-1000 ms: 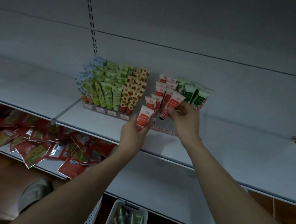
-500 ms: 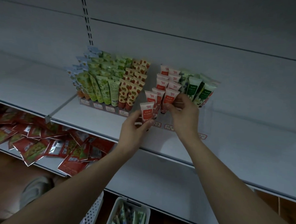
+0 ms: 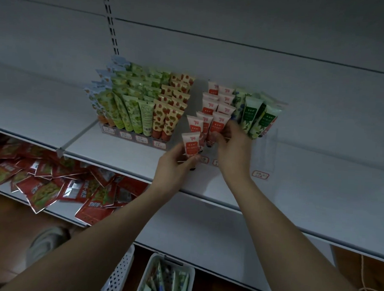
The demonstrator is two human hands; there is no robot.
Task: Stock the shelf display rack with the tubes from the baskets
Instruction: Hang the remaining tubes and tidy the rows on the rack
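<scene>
A clear display rack (image 3: 267, 147) stands on the white shelf (image 3: 123, 155), partly filled with red-and-white tubes (image 3: 211, 102) and green-labelled tubes (image 3: 252, 113). My left hand (image 3: 174, 164) pinches a red-and-white tube (image 3: 190, 145) upright at the rack's front left slot. My right hand (image 3: 233, 145) grips the lower part of another red-and-white tube (image 3: 219, 124) standing in the row behind. To the left sits a second rack (image 3: 129, 135), full of green, blue and strawberry-pattern tubes (image 3: 144, 102).
Red snack packets (image 3: 51, 182) lie heaped on the lower shelf at left. On the floor below stand a white basket (image 3: 157, 279) holding several tubes and a perforated white basket (image 3: 117, 275). My shoe (image 3: 46, 242) shows at bottom left.
Both hands moved their tubes down toward the rack: the left tube went from above the shelf edge to the front slot, and the right tube settled upright into the row behind.
</scene>
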